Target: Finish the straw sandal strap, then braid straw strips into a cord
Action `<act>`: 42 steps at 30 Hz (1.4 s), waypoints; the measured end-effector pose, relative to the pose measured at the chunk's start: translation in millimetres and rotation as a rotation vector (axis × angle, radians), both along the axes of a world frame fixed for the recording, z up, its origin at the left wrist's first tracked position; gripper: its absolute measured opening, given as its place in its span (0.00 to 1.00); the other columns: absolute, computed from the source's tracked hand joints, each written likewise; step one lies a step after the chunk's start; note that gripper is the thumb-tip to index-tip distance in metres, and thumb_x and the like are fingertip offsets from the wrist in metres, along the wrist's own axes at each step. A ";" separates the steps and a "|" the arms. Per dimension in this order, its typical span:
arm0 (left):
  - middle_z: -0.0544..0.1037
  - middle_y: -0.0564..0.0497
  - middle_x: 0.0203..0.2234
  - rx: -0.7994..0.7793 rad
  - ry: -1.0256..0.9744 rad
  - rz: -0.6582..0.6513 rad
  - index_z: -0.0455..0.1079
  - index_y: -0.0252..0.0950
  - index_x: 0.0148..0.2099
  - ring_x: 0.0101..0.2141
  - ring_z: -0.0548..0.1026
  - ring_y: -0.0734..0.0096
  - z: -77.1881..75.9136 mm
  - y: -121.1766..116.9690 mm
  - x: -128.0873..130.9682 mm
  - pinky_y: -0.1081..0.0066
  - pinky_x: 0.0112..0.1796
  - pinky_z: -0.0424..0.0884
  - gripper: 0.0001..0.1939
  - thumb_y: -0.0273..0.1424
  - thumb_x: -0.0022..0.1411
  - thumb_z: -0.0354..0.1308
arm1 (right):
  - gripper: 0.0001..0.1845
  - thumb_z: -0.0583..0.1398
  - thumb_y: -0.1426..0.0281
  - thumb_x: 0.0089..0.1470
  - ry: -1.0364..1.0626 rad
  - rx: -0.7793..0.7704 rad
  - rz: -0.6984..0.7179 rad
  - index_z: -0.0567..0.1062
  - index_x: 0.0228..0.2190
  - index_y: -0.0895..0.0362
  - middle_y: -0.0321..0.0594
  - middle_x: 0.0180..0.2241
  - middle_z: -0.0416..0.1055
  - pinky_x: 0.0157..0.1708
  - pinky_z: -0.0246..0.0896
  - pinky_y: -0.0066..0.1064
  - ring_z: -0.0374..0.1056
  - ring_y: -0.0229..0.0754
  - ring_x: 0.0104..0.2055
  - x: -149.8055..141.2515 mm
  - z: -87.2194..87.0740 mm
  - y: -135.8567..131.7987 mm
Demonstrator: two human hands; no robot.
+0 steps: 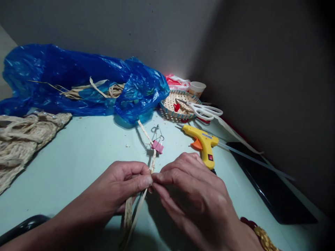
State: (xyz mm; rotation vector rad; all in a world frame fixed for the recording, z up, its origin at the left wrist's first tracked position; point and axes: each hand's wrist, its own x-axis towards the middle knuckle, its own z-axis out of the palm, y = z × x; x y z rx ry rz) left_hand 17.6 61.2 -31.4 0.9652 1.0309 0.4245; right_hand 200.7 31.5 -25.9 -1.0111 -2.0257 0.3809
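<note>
A thin braided straw cord [153, 162] runs toward me from a pink binder clip [157, 146] that grips it on the table. My left hand [128, 181] pinches the cord's near end between thumb and forefinger. Right beside it, my right hand [188, 188] has its thumb and forefinger closed on the same spot, the fingertips of both hands almost touching. Below the pinch, loose flat straw strands [128, 212] hang toward the table's near edge. Beyond the clip, the cord's far part reaches the blue plastic bag [91, 66]. What lies between the fingertips is partly hidden.
A yellow glue gun [201, 137] lies right of the clip, near a black tablet-like slab [272, 188]. Behind are white-handled scissors [206, 111] on a woven basket [170, 104] and a paper cup [197, 88]. Woven straw work [23, 143] lies at left.
</note>
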 end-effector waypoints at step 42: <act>0.53 0.65 0.13 -0.031 -0.063 0.010 0.62 0.36 0.25 0.15 0.43 0.85 2.5 -1.6 4.4 0.80 0.15 0.41 0.18 0.41 0.53 0.64 | 0.13 0.52 0.79 0.58 -0.263 0.228 -0.050 0.72 0.25 0.61 0.42 0.26 0.69 0.37 0.52 0.41 0.58 0.41 0.30 -7.1 -6.6 4.2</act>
